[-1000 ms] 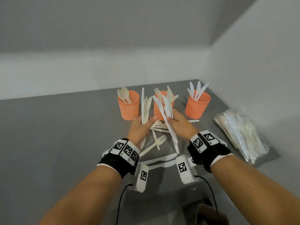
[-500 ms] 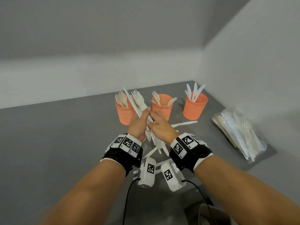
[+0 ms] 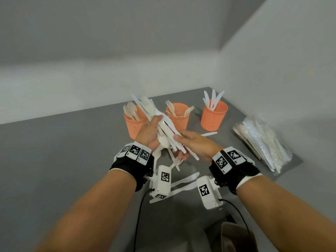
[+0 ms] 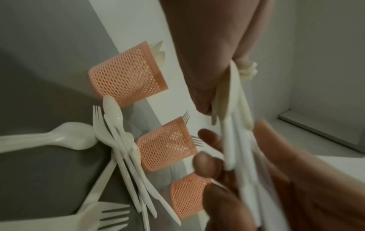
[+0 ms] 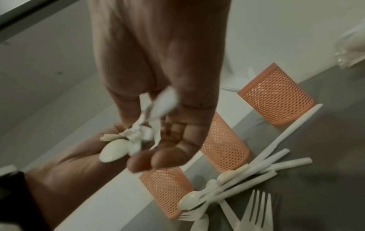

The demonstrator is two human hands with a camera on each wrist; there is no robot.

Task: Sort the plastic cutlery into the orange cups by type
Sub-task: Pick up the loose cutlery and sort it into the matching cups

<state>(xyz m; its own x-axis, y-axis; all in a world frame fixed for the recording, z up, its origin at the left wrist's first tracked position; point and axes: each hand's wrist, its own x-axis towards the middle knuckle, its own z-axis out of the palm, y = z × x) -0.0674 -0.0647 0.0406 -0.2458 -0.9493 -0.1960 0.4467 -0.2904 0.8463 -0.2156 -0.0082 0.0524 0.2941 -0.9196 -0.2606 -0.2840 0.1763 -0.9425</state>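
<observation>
Now both hands work one bundle of cutlery (image 3: 164,127).
Left hand (image 3: 149,133) has a full grip round it; right hand (image 3: 197,143) lies flat-fingered against it, above the desk (image 3: 72,160).

The bundle of cutlery (image 3: 164,127) was motion-blurred in both wrist views, so its pieces could not be counted. The left hand (image 3: 148,132) hid the left cup's (image 3: 133,127) front. Wrist cameras covered parts of the loose knives (image 3: 183,180) on the desk (image 3: 72,151).
</observation>
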